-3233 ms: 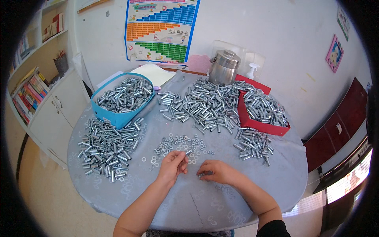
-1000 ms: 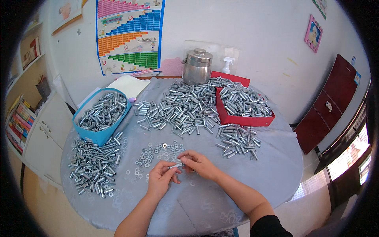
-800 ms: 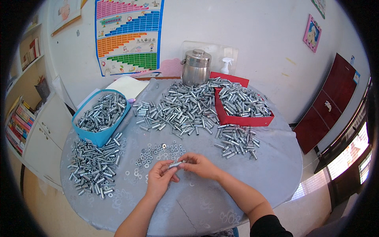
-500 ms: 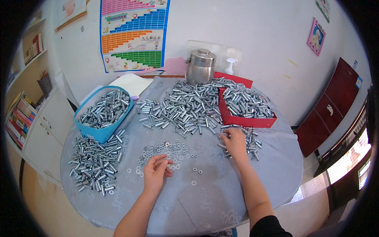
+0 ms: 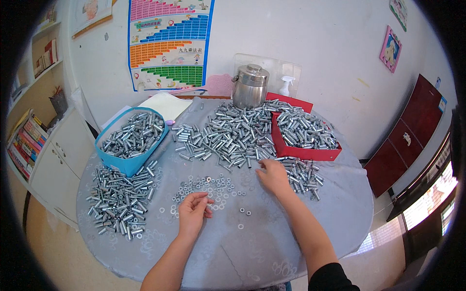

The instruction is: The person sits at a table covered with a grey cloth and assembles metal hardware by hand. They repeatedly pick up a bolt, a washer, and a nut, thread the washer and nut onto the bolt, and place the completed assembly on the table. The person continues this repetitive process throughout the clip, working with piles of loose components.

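Left hand (image 5: 192, 212): fingers curled over scattered washers (image 5: 213, 186), contents not discernible. Right hand (image 5: 273, 175): loosely open, fingertips at metal sleeves (image 5: 228, 138), long axes lying flat, pointing every way; red tray (image 5: 297, 152) just beyond.

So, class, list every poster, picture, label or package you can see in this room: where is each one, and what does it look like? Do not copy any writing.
Wall chart: on the wall behind the table, tall rectangle with pink, blue, orange and green stepped bands.
Small picture: on the wall to the right, pink-framed rectangle.
Framed picture: upper left wall, only partly in view.
Spray bottle: at the table's back edge beside the metal pot, white with a pale blue trigger; no label can be made out.
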{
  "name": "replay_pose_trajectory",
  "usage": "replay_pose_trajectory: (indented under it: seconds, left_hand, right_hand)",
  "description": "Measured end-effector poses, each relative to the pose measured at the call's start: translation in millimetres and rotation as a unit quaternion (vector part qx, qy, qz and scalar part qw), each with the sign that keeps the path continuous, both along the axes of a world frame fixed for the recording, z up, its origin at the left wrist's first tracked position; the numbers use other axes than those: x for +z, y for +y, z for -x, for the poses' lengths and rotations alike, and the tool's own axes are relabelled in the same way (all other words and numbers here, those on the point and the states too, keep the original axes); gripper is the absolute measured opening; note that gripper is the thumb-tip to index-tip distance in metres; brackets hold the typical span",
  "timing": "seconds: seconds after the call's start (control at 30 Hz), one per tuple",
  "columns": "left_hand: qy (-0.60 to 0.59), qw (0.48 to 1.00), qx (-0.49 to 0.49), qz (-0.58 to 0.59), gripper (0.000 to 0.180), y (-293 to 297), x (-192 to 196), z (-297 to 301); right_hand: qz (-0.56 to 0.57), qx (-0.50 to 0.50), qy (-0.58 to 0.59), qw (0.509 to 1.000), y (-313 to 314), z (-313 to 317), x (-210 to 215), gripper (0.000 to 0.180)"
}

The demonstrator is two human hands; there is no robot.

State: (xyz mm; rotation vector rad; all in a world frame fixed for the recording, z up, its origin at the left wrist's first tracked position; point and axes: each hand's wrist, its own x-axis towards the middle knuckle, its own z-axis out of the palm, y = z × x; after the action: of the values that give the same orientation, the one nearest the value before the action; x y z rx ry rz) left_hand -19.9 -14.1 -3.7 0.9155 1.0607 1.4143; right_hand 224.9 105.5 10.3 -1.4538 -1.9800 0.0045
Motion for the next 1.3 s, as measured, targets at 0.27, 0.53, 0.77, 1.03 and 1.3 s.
replay_pose_trajectory:
  seconds: [0.27, 0.53, 0.77, 1.03, 1.3]
  left_hand:
    - [-0.014, 1.0, 0.0, 0.009, 0.014, 0.4, 5.2, 0.5]
    - [-0.017, 1.0, -0.006, -0.003, 0.013, -1.0, -0.3, 0.7]
    - [-0.023, 1.0, -0.013, -0.005, 0.013, -0.6, -1.7, 0.6]
    - [-0.025, 1.0, -0.007, 0.003, 0.014, -0.4, 3.1, -0.8]
    - [0.075, 0.994, -0.003, -0.078, 0.022, -1.6, -1.0, -7.8]
  right_hand:
    - [0.051, -0.08, -0.018, 0.995, 37.2, 25.1, -19.5, 0.028]
    - [-0.062, 0.103, -0.006, 0.993, 29.4, 42.0, 0.3, 0.019]
    - [-0.111, 0.155, -0.132, 0.973, 44.6, 60.8, -6.3, 0.012]
    - [-0.092, 0.186, -0.084, 0.975, 18.1, 55.0, 7.0, 0.013]
    - [0.227, 0.289, 0.13, 0.921, -67.9, 67.6, 10.4, 0.024]
